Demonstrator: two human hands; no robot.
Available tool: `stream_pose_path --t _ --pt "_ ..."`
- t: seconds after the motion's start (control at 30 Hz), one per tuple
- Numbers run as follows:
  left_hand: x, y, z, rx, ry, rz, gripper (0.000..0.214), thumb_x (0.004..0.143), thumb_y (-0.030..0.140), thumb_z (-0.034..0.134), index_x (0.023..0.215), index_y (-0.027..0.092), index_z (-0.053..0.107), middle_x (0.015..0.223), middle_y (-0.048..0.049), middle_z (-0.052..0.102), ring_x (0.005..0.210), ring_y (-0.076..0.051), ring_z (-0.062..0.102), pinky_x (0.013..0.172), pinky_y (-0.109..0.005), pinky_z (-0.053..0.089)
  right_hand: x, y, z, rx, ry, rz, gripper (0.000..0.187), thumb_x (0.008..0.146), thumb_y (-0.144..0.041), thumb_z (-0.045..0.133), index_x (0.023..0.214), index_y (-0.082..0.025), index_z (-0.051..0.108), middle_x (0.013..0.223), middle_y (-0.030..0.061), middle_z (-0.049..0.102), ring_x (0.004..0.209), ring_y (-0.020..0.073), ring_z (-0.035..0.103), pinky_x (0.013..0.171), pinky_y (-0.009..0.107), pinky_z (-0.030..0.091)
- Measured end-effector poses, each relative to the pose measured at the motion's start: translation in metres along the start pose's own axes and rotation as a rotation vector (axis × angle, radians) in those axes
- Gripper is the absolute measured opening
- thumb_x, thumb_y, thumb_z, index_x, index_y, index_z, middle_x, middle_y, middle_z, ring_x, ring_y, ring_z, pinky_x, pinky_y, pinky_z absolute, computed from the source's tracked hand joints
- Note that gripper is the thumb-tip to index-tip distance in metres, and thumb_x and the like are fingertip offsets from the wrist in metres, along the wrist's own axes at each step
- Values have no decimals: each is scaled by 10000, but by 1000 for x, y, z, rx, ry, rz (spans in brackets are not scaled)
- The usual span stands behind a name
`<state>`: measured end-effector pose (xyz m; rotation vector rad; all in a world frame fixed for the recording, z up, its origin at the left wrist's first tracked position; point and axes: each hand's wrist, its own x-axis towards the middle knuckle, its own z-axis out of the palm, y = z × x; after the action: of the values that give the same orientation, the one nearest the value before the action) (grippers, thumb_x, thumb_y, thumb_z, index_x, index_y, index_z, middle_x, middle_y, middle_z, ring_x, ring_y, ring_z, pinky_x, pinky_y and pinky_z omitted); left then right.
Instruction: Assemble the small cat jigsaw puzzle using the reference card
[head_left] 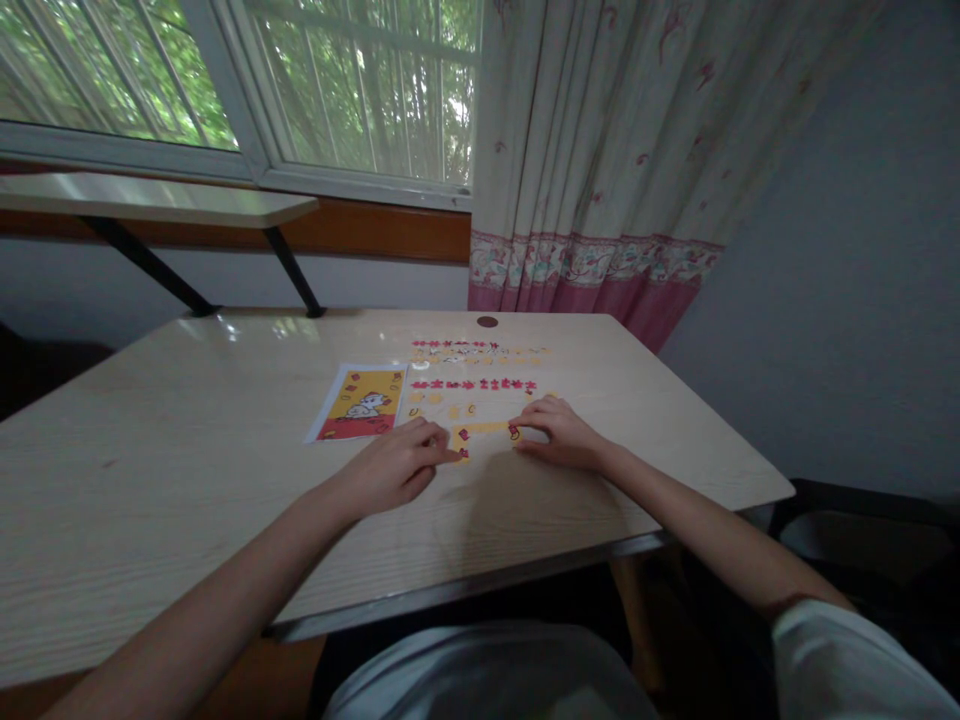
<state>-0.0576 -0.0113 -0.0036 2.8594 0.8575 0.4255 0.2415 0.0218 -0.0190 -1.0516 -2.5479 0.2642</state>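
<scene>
Jigsaw pieces lie on a pale wooden table (150, 470). A short joined strip of yellow and red pieces (484, 430) sits between my hands. My left hand (394, 465) has its fingers curled, with the fingertips pressing on the strip's left end. My right hand (559, 432) pinches the strip's right end against the table. Behind the strip lie a few loose yellow pieces (442, 405), a row of red pieces (474, 384) and a farther row of pieces (480, 352). A printed reference picture (360, 403) with a white figure on yellow and red lies to the left.
A round cable hole (487, 321) is near the table's far edge. A narrow shelf on black brackets (150, 200) runs under the window. A flowered curtain with a pink hem (592, 200) hangs at the back right, beside a grey wall.
</scene>
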Motion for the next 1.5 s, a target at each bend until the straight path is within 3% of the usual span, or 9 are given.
stream_pose_path --t 0.6,0.8,0.87,1.2,1.5 --pt "-1 -1 -2 3 15 -68 421 800 106 414 1162 219 596 1031 -83 581 960 -220 521 840 -366 450 1 2 -1 6 11 -11 332 837 -425 594 1104 -232 641 1049 68 629 983 203 529 884 376 345" --pt "-3 -30 -11 185 152 -474 352 863 285 391 1032 138 662 955 -120 585 903 -262 547 808 -401 457 2 6 -1 -17 72 -24 266 869 -352 559 1064 -200 656 1048 87 611 971 197 526 878 360 366" --pt "-4 -41 -10 190 150 -527 384 870 336 385 1005 126 676 939 -131 591 895 -270 556 809 -404 456 3 7 -1 -15 82 -30 245 878 -345 544 1038 -202 663 1031 81 613 959 194 527 871 357 369" --pt "1 -42 -4 221 128 -563 364 868 386 406 967 159 673 928 -111 604 892 -261 559 798 -384 453 4 4 -3 4 143 -48 208 878 -352 549 962 -210 676 988 63 622 951 189 536 859 347 369" --pt "3 -58 0 56 183 -491 252 793 336 486 869 146 633 868 -97 613 840 -246 548 811 -393 419 6 3 -3 3 147 -45 214 882 -350 537 969 -208 672 1002 71 617 961 195 538 868 362 380"
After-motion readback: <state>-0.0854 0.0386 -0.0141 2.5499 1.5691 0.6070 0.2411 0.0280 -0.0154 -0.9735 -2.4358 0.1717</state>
